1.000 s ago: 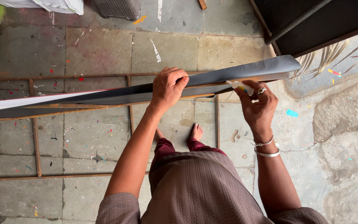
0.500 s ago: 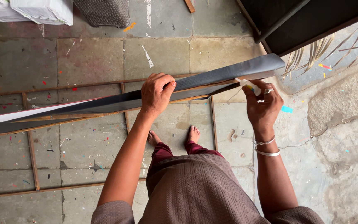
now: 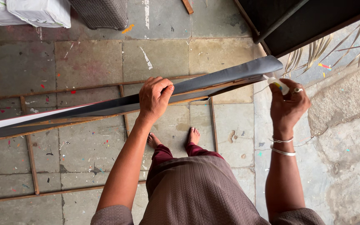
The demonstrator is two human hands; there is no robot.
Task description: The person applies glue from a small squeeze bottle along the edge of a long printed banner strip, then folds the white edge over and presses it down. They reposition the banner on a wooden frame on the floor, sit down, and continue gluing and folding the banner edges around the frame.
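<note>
Left hand (image 3: 154,99) clamped over long dark grey rolled sheet (image 3: 213,81) held above stone-slab floor (image 3: 88,62), right hand (image 3: 287,106) pinching small white tube (image 3: 279,84) at sheet's end, thin wooden frame (image 3: 30,154) below.

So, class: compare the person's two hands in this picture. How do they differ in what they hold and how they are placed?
The left hand grips the long grey-wrapped strip partway along it, fingers curled over the top; the right hand sits at the strip's end, pinching a small white tube. The right hand wears a ring and wrist bangles; the left shows none. Both are raised at the strip.
</note>
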